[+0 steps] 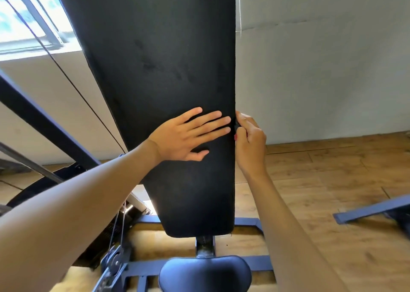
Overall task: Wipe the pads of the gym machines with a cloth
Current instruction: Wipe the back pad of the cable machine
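Bright window top left, dark steel frame bar below. Left hand flat, fingers straight, pressing tall black fabric back pad. Right hand curled at pad's right edge, pinching sth small and dark; no cloth identifiable. Black glossy seat below; wood-plank floor, white wall right.

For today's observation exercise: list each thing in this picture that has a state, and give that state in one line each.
left hand: open, flat on the back pad
right hand: gripping the pad's right edge
back pad: upright, tilted, faint smudges
seat pad: untouched, below the back pad
cloth: none visible
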